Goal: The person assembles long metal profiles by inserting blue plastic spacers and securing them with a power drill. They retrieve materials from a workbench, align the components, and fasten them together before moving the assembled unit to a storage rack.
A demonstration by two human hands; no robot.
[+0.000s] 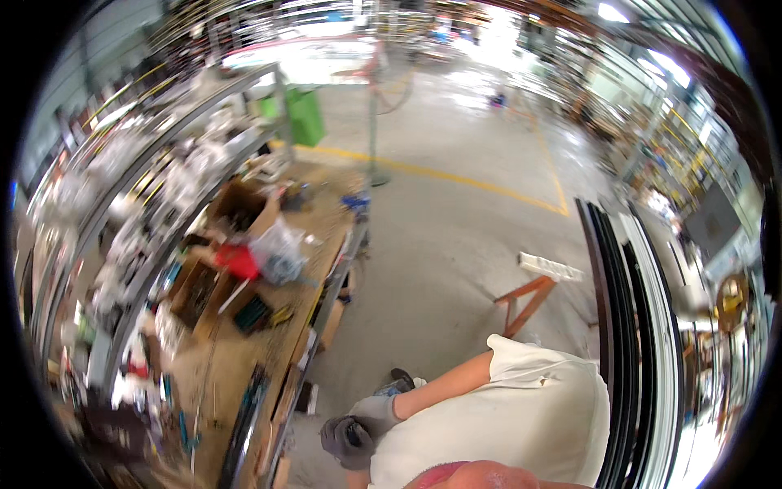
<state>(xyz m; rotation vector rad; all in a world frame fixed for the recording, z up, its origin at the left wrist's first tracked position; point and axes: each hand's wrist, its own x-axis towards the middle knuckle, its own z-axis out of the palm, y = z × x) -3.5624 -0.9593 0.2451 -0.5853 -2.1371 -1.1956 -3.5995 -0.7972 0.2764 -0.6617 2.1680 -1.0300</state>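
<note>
Both of my hands wear grey gloves and meet low in front of my cream shirt, beside the bench edge. My left hand (343,444) is curled closed around something small and dark that I cannot make out. Against it rests my right hand (376,412), at the end of a bare forearm; its fingers are hidden. Nearest to the hands is the wooden workbench (318,220), cluttered with goods. A long dark metal profile (244,424) lies along its near part.
Open cardboard boxes (195,297), a red item (238,261) and clear plastic bags (278,248) crowd the bench under a metal rack. To the right, long black and white profiles (627,301) lie near an orange trestle (525,297). Yellow lines (456,178) mark the grey floor.
</note>
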